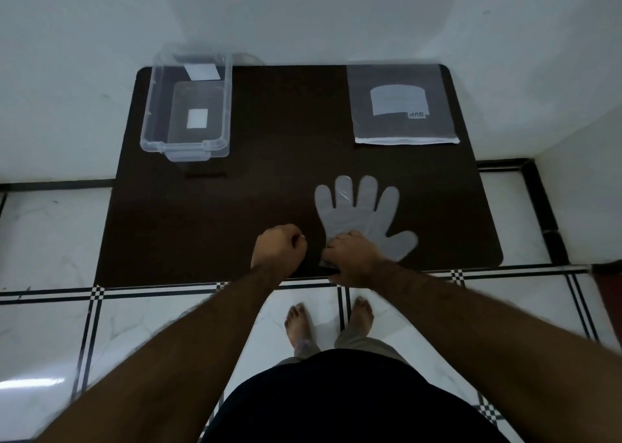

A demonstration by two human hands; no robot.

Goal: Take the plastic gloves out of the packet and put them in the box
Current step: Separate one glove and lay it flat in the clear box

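A clear plastic glove point(361, 212) lies flat on the dark table point(269, 173), fingers pointing away from me. My right hand point(353, 256) rests on the glove's cuff end near the table's front edge, fingers pinched on the plastic. My left hand point(279, 251) is a closed fist just to the left, apart from the glove, with nothing visible in it. The packet of gloves point(402, 104) lies flat at the back right. The clear plastic box point(188, 106) stands open at the back left, with a white label showing inside it.
White walls close in behind and on both sides of the table. Below the front edge is a white tiled floor with black lines, where my bare feet point(330, 321) stand.
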